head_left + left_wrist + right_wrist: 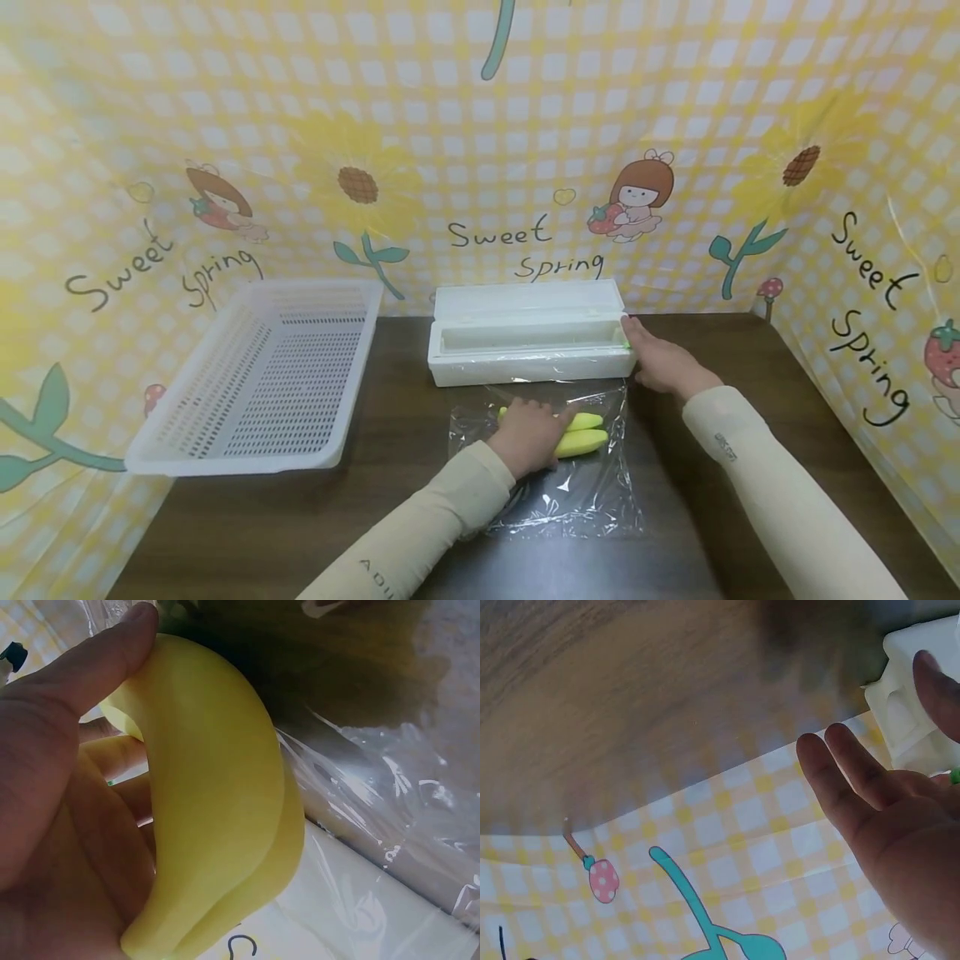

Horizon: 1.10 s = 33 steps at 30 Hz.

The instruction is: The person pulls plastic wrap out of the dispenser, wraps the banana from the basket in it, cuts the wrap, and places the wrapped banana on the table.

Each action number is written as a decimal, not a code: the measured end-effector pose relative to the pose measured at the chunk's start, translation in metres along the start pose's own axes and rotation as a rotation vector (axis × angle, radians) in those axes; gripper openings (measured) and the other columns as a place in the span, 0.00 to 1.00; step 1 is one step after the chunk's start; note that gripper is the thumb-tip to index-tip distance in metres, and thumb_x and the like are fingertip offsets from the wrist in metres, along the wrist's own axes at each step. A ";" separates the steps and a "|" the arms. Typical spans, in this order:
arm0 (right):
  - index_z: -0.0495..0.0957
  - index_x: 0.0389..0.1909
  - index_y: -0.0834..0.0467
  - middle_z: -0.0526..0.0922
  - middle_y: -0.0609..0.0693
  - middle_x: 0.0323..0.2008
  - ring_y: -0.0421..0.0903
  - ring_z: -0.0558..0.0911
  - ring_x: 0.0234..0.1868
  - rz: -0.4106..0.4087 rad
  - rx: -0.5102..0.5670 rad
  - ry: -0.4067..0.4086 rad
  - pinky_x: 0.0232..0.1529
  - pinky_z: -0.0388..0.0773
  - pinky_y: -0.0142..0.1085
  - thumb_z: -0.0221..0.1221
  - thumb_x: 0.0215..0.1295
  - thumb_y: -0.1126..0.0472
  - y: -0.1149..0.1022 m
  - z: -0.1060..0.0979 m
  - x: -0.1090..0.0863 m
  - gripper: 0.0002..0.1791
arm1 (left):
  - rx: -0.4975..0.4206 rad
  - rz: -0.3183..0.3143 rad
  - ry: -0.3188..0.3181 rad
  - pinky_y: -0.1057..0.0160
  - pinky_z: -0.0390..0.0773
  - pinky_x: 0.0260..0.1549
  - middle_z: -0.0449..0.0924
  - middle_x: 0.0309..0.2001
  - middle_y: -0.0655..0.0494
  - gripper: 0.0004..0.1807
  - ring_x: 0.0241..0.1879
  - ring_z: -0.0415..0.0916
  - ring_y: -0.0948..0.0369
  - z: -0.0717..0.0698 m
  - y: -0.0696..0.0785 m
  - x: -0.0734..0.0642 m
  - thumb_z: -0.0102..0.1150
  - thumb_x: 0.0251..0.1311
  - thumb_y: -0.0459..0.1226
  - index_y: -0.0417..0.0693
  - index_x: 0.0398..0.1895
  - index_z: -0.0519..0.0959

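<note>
My left hand (529,435) grips a pair of yellow bananas (583,442), fingers and thumb around one side, as the left wrist view shows. Under the bananas a sheet of clear cling film (581,502) lies on the table, wrinkled and shiny. It runs from the front of a long white cling film dispenser box (517,372), whose lid (528,300) stands raised at the back. My right hand (663,363) is at the box's right end, next to a small green piece (627,345). Its fingers (832,776) are straight in the right wrist view.
A white perforated plastic basket (341,446) stands on the left of the dark wooden table (405,417). Yellow checked cloth (480,150) with flower prints rises behind and along both sides, close behind the box.
</note>
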State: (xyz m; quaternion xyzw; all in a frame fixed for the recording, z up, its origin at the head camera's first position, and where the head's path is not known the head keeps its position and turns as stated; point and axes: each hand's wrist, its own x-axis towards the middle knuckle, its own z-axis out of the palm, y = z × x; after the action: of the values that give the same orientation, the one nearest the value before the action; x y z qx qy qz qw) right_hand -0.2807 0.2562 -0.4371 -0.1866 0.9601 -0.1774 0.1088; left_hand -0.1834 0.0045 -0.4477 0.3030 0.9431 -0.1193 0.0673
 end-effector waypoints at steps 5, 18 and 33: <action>0.36 0.79 0.65 0.40 0.73 0.76 0.58 0.80 0.35 -0.001 -0.034 0.030 0.34 0.74 0.46 0.56 0.62 0.75 0.000 0.002 0.001 0.51 | 0.019 0.001 0.008 0.55 0.74 0.53 0.81 0.57 0.52 0.55 0.54 0.78 0.54 -0.001 -0.001 -0.002 0.72 0.49 0.62 0.57 0.79 0.59; 0.52 0.79 0.61 0.50 0.74 0.74 0.74 0.71 0.62 -0.057 -0.041 0.271 0.50 0.75 0.63 0.57 0.70 0.70 -0.015 0.006 -0.036 0.39 | -0.005 0.022 0.116 0.43 0.60 0.67 0.75 0.64 0.51 0.53 0.63 0.71 0.52 0.003 -0.020 -0.022 0.69 0.49 0.66 0.58 0.77 0.64; 0.82 0.50 0.57 0.82 0.42 0.36 0.41 0.82 0.35 -0.335 -0.101 0.127 0.34 0.81 0.43 0.69 0.61 0.64 -0.074 0.055 -0.127 0.16 | -0.269 0.061 0.195 0.53 0.78 0.48 0.80 0.57 0.53 0.33 0.54 0.78 0.56 0.011 -0.081 -0.062 0.65 0.66 0.49 0.51 0.72 0.70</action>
State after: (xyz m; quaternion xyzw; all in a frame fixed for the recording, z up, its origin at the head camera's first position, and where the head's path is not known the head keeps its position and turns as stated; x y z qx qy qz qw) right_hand -0.1273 0.2259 -0.4412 -0.3373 0.9284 -0.1560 0.0072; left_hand -0.1798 -0.0965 -0.4312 0.3300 0.9429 0.0400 0.0191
